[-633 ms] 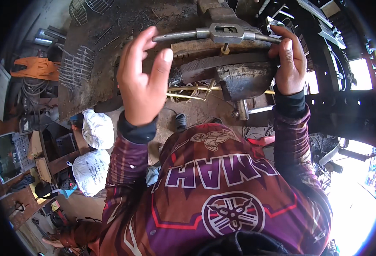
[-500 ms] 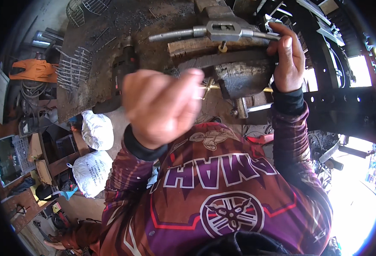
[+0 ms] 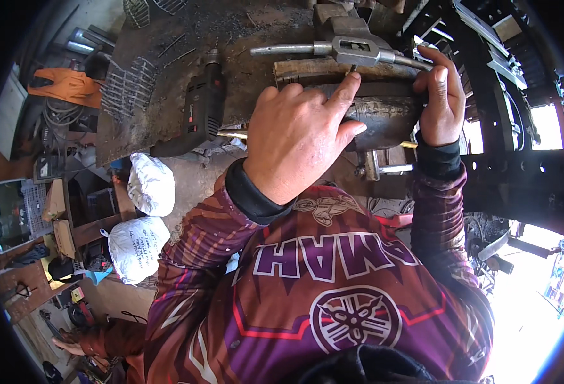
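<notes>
The wrench (image 3: 357, 50), a long bar with a block in its middle, stands over the vise (image 3: 391, 118) at the near edge of the bench (image 3: 170, 67), its left arm reaching free above a strip of wood (image 3: 289, 70). The right hand (image 3: 445, 102) has its fingers curled around the wrench's right end, the thumb bent up beside it. The left hand (image 3: 301, 131) stretches its index finger to the thin pin under the wrench's middle, the thumb held out; the other fingers are partly hidden, so I cannot tell whether they hold anything. Left of that hand a black drill (image 3: 203, 102) lies with its handle at the bench's near edge. A wire rack (image 3: 130, 89) lies along the left edge, and two white sacks (image 3: 152, 185) sit below the near left corner.
</notes>
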Tool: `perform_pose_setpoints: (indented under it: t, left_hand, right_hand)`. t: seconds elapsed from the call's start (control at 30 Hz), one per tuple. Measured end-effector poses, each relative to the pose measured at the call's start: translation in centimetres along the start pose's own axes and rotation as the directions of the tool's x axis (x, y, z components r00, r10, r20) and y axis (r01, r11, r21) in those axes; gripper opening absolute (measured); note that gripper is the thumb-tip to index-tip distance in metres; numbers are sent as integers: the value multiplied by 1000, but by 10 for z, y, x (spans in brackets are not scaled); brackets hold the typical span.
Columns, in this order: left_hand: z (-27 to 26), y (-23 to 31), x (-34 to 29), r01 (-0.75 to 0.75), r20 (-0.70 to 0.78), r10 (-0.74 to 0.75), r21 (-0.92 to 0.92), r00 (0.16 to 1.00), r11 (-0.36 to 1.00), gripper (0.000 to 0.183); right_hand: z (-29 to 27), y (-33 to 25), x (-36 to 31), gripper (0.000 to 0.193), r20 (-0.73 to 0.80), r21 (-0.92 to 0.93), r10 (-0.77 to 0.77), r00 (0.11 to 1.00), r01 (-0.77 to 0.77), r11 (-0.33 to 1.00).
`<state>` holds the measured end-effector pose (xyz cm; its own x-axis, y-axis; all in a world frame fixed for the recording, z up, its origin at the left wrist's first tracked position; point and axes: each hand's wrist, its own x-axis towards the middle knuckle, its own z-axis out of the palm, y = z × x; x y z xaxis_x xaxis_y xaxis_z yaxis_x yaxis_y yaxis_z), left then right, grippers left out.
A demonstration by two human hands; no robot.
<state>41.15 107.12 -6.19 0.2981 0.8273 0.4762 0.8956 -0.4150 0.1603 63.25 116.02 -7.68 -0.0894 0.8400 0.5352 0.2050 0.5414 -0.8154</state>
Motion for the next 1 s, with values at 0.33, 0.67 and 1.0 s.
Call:
perform_pose_setpoints:
  t: [0.33,0.67,1.0]
  left_hand:
    - [0,4,-6,63,-76,-68,-60,995,996,61]
    - [13,5,-10,85,-183,-96,-65,979,994,63]
    - [4,9,-10,147,-21,-149,-75,989,986,61]
  right_hand:
    - [-13,21,1,44,44,-36,90,995,-88,995]
    - [-20,46,7,46,20,-67,47,999,-45,997]
    - [-18,44,9,53,10,-86,35,999,-34,996]
